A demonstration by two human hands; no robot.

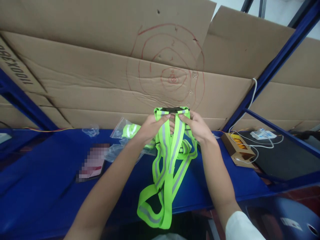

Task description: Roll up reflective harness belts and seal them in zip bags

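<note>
Both hands hold up a neon yellow-green reflective vest (163, 156) made of straps with grey stripes. My left hand (153, 128) is closed on its upper left part, thumb laid over the strap. On the other side, my right hand (196, 125) grips the upper right part the same way. Between the hands, a black buckle (173, 109) runs across the top. The straps hang down in loops over the front of the blue table. Behind my left forearm lies a clear plastic bag (131, 130) with more neon material in it.
A phone (92, 163) lies on the blue table (45, 176) at left, near crumpled clear plastic (91, 130). An open cardboard box (237, 146) with orange contents and a white cabled device (263, 134) are at right. A cardboard wall (100, 73) with red circles stands behind; blue metal posts (272, 68) flank it.
</note>
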